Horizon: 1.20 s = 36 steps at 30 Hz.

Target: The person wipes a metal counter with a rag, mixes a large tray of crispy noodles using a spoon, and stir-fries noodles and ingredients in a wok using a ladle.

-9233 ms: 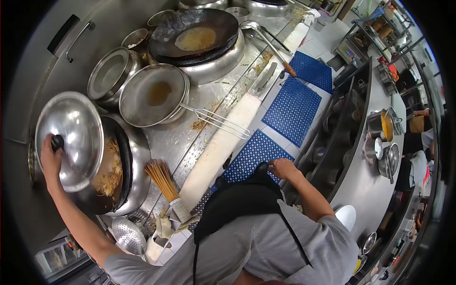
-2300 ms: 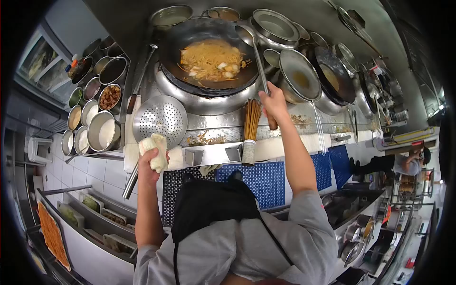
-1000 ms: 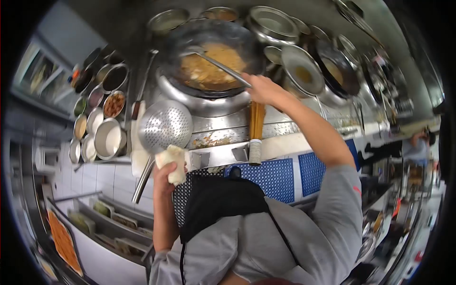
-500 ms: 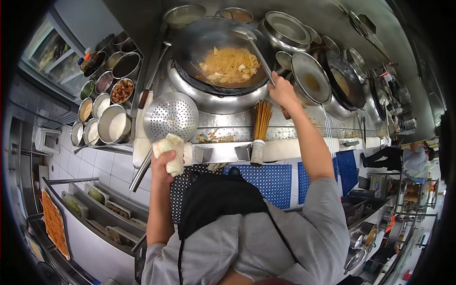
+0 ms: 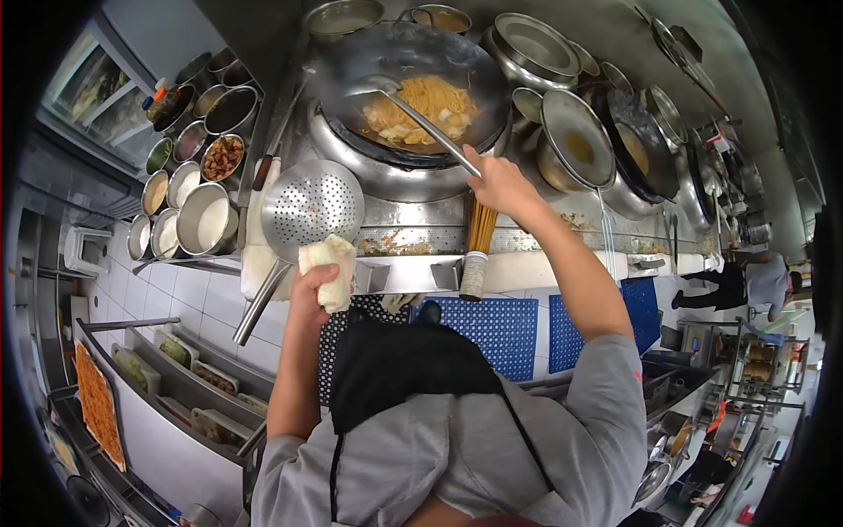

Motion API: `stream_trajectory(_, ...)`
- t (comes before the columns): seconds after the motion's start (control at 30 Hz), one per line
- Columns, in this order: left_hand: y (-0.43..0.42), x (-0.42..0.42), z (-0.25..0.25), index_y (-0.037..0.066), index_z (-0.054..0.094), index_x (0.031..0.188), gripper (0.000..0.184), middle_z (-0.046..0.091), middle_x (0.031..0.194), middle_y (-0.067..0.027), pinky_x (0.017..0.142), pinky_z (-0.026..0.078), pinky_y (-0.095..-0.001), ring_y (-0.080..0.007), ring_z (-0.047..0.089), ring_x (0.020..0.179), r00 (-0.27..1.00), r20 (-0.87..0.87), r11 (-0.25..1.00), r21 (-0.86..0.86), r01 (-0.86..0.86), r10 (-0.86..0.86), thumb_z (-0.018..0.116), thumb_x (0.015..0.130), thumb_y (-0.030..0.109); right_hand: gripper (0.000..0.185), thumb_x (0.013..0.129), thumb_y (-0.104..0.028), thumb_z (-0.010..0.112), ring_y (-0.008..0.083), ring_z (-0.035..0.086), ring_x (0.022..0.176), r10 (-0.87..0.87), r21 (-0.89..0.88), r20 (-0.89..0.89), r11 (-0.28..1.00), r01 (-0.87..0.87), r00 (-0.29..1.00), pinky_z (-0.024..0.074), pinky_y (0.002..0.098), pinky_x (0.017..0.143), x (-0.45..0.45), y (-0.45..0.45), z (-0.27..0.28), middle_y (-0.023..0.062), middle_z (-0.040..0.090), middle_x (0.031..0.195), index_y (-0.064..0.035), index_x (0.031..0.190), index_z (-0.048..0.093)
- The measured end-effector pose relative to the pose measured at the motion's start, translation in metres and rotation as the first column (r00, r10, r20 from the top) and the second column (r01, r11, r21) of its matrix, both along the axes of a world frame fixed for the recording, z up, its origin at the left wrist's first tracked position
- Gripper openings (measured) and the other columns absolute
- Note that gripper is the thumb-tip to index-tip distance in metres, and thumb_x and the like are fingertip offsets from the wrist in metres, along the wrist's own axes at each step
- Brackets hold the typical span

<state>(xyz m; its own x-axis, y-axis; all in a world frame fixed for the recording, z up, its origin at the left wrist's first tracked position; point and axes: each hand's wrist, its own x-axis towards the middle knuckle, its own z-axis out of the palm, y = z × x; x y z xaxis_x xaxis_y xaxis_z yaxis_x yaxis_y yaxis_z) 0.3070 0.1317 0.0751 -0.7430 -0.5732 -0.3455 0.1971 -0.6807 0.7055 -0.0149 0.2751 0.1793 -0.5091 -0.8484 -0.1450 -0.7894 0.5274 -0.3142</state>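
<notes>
Cloth (image 5: 335,252) folded into a thick pad fills your left hand (image 5: 309,286), the fingers curled around it just beside a perforated skimmer (image 5: 312,211); whether the two touch, you cannot tell from here. It should squash easily and weigh little: grip it across the middle. To the right stands a bamboo brush (image 5: 480,230). Beyond it, your right hand (image 5: 507,184) is wrapped around the long handle of a ladle (image 5: 432,132), rigid by its look, likely head-heavy and perhaps greasy; hold it well back from the warm end. Farther out, its bowl sits inside the dark wok (image 5: 439,50), by the left side of the noodles (image 5: 442,95), which look soft, slippery and apt to break. The wok, seated on a steel burner ring (image 5: 399,183), is probably heavy and hot: take its rim only through cloth.
</notes>
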Motion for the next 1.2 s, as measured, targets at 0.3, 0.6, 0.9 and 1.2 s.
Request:
stream_trajectory(0.3, 0.012, -0.006, -0.005, -0.004, 0.053, 0.116, 0.05, 0.063, 0.091, -0.0171, 0.056, 0.059, -0.0382, -0.0276, 0.066, 0.069, 0.998, 0.034, 0.999, 0.016, -0.044, 0.044, 0.066, 0.07, 0.009, 0.079, 0.08, 0.0, 0.055, 0.0411, 0.069, 0.077, 0.174, 0.327, -0.415, 0.944, -0.032, 0.893, 0.0557, 0.0513, 0.069, -0.018, 0.11, 0.011, 0.0262, 0.067, 0.084, -0.0081, 0.153, 0.026)
stream_trajectory(0.6, 0.037, -0.043, 0.0, -0.003, 0.052, 0.12, 0.057, 0.063, 0.088, -0.0177, 0.055, 0.057, -0.0382, -0.0278, 0.065, 0.068, 0.996, 0.083, 0.996, -0.08, -0.026, 0.033, 0.069, 0.07, 0.018, 0.074, 0.081, -0.002, 0.054, 0.0417, 0.068, 0.071, 0.182, 0.131, -0.296, 0.98, -0.149, 0.938, 0.0553, 0.051, 0.066, -0.025, 0.084, -0.001, 0.025, 0.067, 0.084, -0.0118, 0.151, 0.034)
stream_trajectory(0.9, 0.028, -0.033, -0.012, -0.003, 0.052, 0.119, 0.055, 0.063, 0.093, -0.0169, 0.058, 0.057, -0.0378, -0.0274, 0.065, 0.069, 0.993, 0.119, 1.0, -0.03, 0.001, 0.003, 0.069, 0.07, 0.016, 0.073, 0.084, -0.001, 0.056, 0.0318, 0.064, 0.057, 0.155, 0.049, -0.38, 0.988, -0.147, 0.912, 0.0532, 0.0455, 0.057, -0.022, 0.146, 0.026, 0.0195, 0.063, 0.073, -0.014, 0.153, 0.034)
stream_trajectory(1.2, -0.018, -0.036, -0.013, -0.003, 0.053, 0.119, 0.051, 0.063, 0.093, -0.0165, 0.058, 0.058, -0.0385, -0.0265, 0.066, 0.069, 0.992, 0.012, 0.992, -0.012, 0.124, -0.124, 0.066, 0.072, 0.012, 0.06, 0.092, -0.006, 0.06, 0.0092, 0.05, 0.046, -0.371, 0.151, 0.57, 0.924, 0.351, 0.733, 0.0424, 0.0258, 0.044, 0.052, 0.115, 0.074, 0.0022, 0.052, 0.064, -0.0097, 0.148, 0.042)
